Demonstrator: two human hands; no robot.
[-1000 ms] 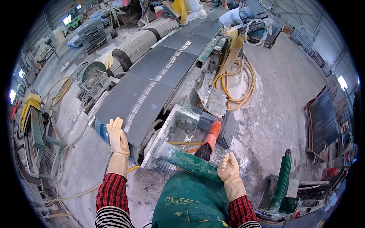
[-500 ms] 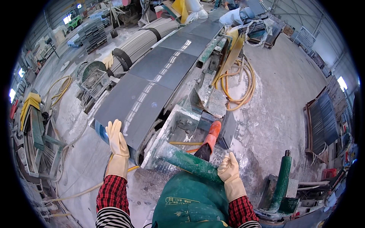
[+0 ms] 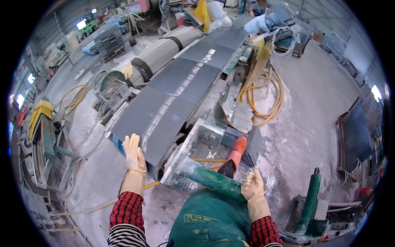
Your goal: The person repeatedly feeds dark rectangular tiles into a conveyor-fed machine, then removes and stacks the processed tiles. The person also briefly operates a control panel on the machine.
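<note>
I have my left hand (image 3: 135, 158) lying flat, fingers stretched open, on the near corner of the dark stone slab (image 3: 154, 119), which sits left of centre on the conveyor running toward the upper right. At lower centre my right hand (image 3: 254, 190) has its fingers curled around the green bar (image 3: 210, 179), beside an orange handle (image 3: 235, 154).

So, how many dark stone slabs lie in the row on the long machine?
4: nearest slab under the left hand, second, third, fourth; more may be hidden.
</note>
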